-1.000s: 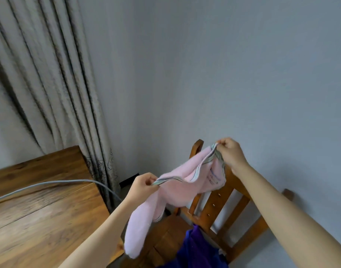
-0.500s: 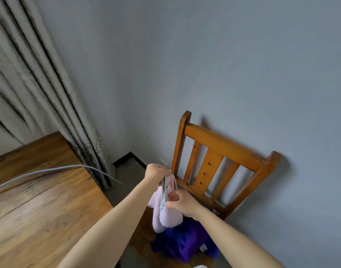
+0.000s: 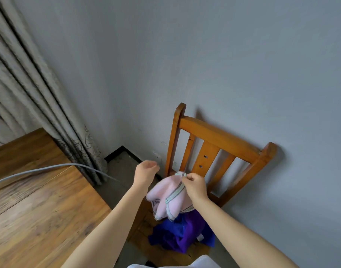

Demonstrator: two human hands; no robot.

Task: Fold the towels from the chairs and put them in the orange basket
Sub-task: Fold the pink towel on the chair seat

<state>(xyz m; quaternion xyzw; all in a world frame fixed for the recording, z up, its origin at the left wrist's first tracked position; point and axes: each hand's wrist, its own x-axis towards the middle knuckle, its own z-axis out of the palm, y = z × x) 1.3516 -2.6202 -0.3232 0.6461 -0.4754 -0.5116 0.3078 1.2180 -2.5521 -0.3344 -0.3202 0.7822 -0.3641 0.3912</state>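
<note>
A pink towel (image 3: 167, 198) with a striped border hangs doubled over in front of a wooden chair (image 3: 219, 136). My right hand (image 3: 194, 185) pinches its top edge near the chair's back slats. My left hand (image 3: 145, 174) hovers just left of the towel with loosely curled fingers and holds nothing. A crumpled blue and purple towel (image 3: 183, 232) lies on the chair seat below the pink one. The orange basket is not in view.
A wooden table (image 3: 36, 209) fills the lower left, with a grey cable (image 3: 40, 168) running across it. Grey curtains (image 3: 30, 84) hang at the left. The chair stands against a grey wall (image 3: 223, 55). Something white (image 3: 185, 264) shows at the bottom edge.
The towel was stretched between both hands, then its ends were brought together. Now my left hand has let go and moved left, and the right hand alone holds the doubled towel.
</note>
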